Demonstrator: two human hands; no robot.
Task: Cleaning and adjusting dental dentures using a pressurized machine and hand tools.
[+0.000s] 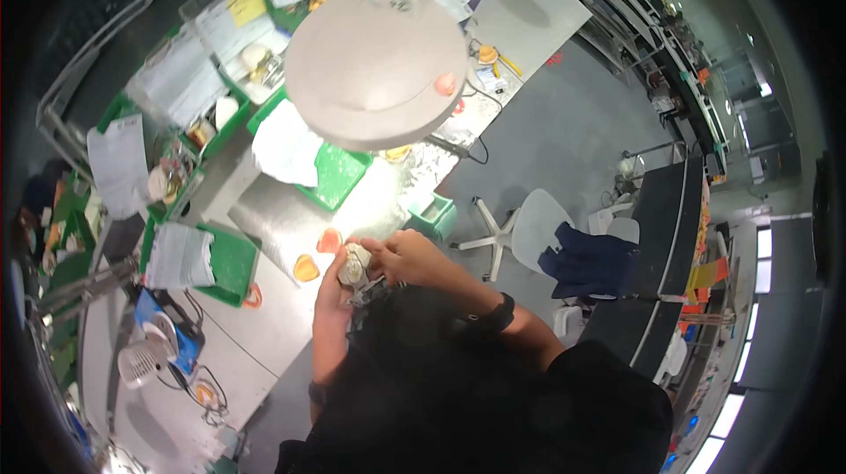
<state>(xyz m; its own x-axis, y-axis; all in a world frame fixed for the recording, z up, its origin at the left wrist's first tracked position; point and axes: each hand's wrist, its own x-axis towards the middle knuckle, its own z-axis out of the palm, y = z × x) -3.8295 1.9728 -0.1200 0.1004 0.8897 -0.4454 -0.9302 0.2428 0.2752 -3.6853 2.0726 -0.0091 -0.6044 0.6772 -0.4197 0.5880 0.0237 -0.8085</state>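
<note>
Your hands meet just left of the middle of the frame, around a white model held just off the bench's front edge. Your left hand comes up from the lower edge, forearm nearly upright with a dark band at the wrist; its fingers are bent round the model's left side, with thumb and fingertips closed on it. Your right hand reaches in from the lower right, forearm slanting up and left behind a black wristwatch; its fingers are curled, the tips at the model's upper right, and you cannot tell whether they grip it or a small tool. A pink piece and an orange piece lie just beside your left hand, near the bench edge. The white bench has its front edge running diagonally from the upper right to the lower left. Above your hands, shiny bench top separates the pieces from a green tray, and a big round lamp hangs over the upper middle. A green bin stands near your right hand. Right of that, grey floor stretches toward a white chair draped with dark blue cloth.
</note>
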